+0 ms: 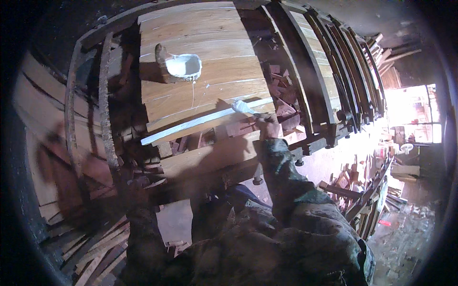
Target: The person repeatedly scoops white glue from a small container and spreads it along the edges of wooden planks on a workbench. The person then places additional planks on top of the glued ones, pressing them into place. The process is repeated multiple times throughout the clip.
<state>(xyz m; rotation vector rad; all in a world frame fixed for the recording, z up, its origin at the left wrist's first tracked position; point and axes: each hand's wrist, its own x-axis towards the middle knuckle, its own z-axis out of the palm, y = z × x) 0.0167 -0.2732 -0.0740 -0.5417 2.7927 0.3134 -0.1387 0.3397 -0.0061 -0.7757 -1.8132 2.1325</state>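
Observation:
My right hand (268, 125) grips a small brush (242, 107) whose bristles are white with glue. The brush tip rests on the long edge of a wooden board, and that edge (191, 124) is coated in a white strip of glue. The board lies at the front of a panel of pale planks (200, 43). A rough bowl of white glue (183, 66) sits on the panel. My left hand (130, 188) is dark and blurred among wood pieces at the lower left. Whether it holds anything cannot be made out. Another plank (210, 155) lies just below the glued edge.
Dark metal clamp bars (310, 71) run along the right of the panel, and rusty threaded rods (104, 109) stand on the left. Reddish wood offcuts (281, 102) fill the gaps. Stacked sticks (348, 186) lie on the floor at the right, near a bright doorway (412, 112).

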